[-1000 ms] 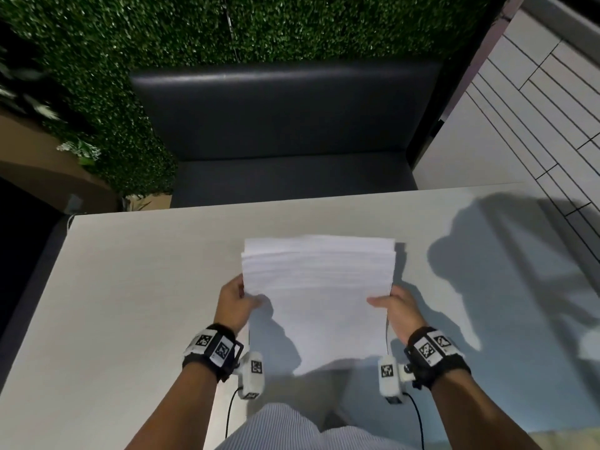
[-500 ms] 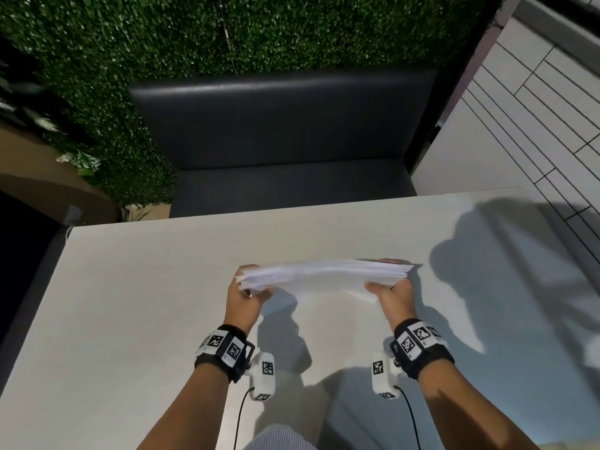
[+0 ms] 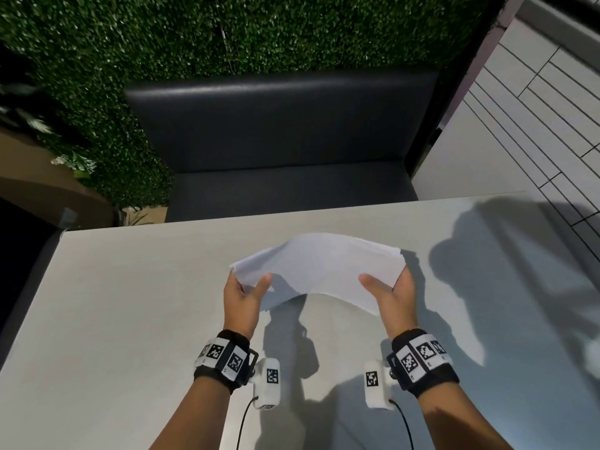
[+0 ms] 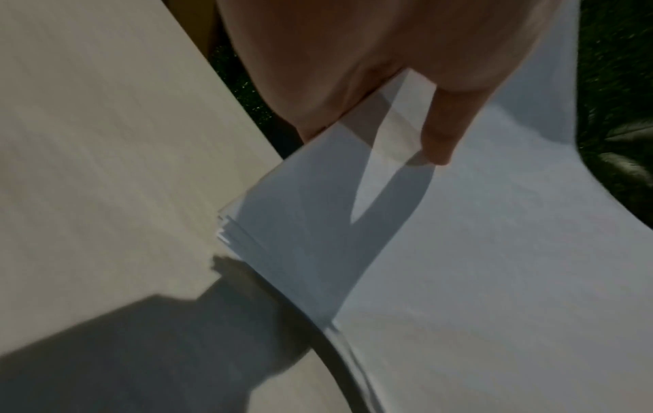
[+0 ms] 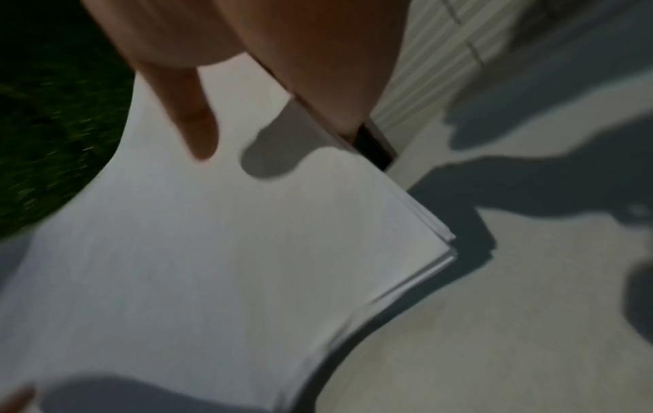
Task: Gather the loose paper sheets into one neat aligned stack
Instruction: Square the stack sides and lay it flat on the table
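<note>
Half a second ago the bundle of white paper sheets (image 3: 319,267) was seen nearly edge-on; now its broad face is turned up toward the head camera and the sheets bow upward in the middle, sagging toward each hand. The bundle hangs above the pale grey table (image 3: 113,319), casting a shadow on it, and does not appear to touch it.

The left hand (image 3: 242,298) pinches the left edge, thumb on top and fingers underneath; the right hand (image 3: 391,297) grips the right edge the same way. Holding by the two short sides probably lets the sheets hang loose between the grips, so they can slide level before being tapped or laid down.

The alignment is not finished: the left wrist view shows corners stepped apart at the near left corner (image 4: 229,223), and the right wrist view shows a similar fan at the near right corner (image 5: 441,240).

The fingers under the paper are hidden in every view. Both wrist pictures are motion-blurred, so the number of sheets cannot be told. A dark upholstered bench (image 3: 285,141) stands beyond the table's far edge.
</note>
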The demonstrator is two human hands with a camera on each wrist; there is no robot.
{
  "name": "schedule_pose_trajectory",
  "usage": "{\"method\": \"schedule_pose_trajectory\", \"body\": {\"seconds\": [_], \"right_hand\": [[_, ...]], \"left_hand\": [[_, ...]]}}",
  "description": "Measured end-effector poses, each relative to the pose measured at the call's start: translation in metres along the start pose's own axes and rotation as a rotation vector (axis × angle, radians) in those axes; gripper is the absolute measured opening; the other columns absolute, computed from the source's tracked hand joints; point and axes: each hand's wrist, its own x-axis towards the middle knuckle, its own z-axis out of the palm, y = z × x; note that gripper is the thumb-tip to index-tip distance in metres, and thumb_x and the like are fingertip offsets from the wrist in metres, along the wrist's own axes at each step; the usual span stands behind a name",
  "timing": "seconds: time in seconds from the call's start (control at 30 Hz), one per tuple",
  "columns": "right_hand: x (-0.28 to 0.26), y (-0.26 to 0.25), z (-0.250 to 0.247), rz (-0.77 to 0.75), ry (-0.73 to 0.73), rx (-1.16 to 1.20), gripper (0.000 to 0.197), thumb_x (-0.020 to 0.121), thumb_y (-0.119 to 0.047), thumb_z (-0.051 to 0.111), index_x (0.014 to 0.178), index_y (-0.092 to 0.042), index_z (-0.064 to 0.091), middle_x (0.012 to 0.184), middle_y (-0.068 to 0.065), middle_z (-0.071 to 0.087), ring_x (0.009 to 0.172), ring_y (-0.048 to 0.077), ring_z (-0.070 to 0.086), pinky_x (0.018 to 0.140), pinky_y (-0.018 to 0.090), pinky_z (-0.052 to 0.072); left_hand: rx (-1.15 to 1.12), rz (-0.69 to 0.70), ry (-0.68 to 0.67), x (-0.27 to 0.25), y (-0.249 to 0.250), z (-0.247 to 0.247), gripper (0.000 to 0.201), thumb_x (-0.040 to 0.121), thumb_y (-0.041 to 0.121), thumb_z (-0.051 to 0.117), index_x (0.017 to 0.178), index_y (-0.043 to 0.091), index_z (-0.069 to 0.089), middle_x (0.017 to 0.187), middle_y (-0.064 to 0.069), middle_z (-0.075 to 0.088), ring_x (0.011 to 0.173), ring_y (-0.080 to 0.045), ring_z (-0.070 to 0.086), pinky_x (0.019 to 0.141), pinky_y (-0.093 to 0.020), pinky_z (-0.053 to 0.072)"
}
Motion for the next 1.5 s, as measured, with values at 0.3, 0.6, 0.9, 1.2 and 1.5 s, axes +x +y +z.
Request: {"method": "schedule_pose_trajectory", "body": {"seconds": [0.3, 0.6, 0.9, 1.2, 1.5], "right_hand": [[0.023, 0.004, -0.007, 0.114, -0.051, -0.045, 0.038, 0.076, 0.019, 0.061, 0.091, -0.015, 0.064, 0.088, 0.004, 0.069, 0.082, 0.024, 0.066, 0.075, 0.034, 0.052], [0.024, 0.005, -0.004, 0.155, -0.058, -0.099, 0.044, 0.082, 0.003, 0.069, 0.122, -0.014, 0.062, 0.108, -0.003, 0.072, 0.101, 0.016, 0.069, 0.086, 0.031, 0.053], [0.000, -0.006, 0.025, 0.394, 0.207, 0.334, 0.094, 0.073, -0.059, 0.075, 0.152, -0.033, 0.030, 0.152, -0.002, 0.043, 0.135, 0.022, 0.046, 0.106, 0.043, 0.039], [0.014, -0.029, 0.061, 0.159, 0.504, 0.197, 0.050, 0.103, -0.045, 0.034, 0.132, -0.010, 0.056, 0.136, 0.007, 0.058, 0.128, 0.025, 0.053, 0.110, 0.039, 0.039], [0.015, -0.050, 0.037, -0.278, 0.251, -0.151, 0.033, 0.105, -0.031, 0.038, 0.088, -0.008, 0.054, 0.079, -0.007, 0.062, 0.064, -0.006, 0.056, 0.063, 0.009, 0.047]], "left_hand": [[0.080, -0.113, -0.005, 0.018, -0.008, -0.003, 0.031, 0.072, -0.014, 0.075, 0.060, 0.004, 0.053, 0.056, 0.001, 0.054, 0.052, -0.011, 0.053, 0.061, -0.024, 0.047], [0.112, -0.178, -0.071, 0.023, -0.014, -0.005, 0.039, 0.074, 0.006, 0.083, 0.057, 0.002, 0.049, 0.053, -0.005, 0.043, 0.048, -0.014, 0.041, 0.061, -0.032, 0.046], [-0.317, -0.290, -0.002, -0.003, 0.021, 0.021, 0.051, 0.067, 0.002, 0.078, 0.117, 0.003, 0.069, 0.114, -0.015, 0.074, 0.101, -0.032, 0.068, 0.094, -0.049, 0.054], [-0.461, -0.391, -0.018, -0.028, 0.019, 0.058, 0.051, 0.077, -0.005, 0.074, 0.126, 0.006, 0.065, 0.124, -0.013, 0.071, 0.116, -0.033, 0.065, 0.104, -0.050, 0.048], [0.071, -0.137, 0.049, -0.012, 0.053, 0.065, 0.067, 0.095, 0.036, 0.061, 0.152, 0.021, 0.031, 0.158, 0.000, 0.032, 0.146, -0.020, 0.032, 0.109, -0.031, 0.032]]}}
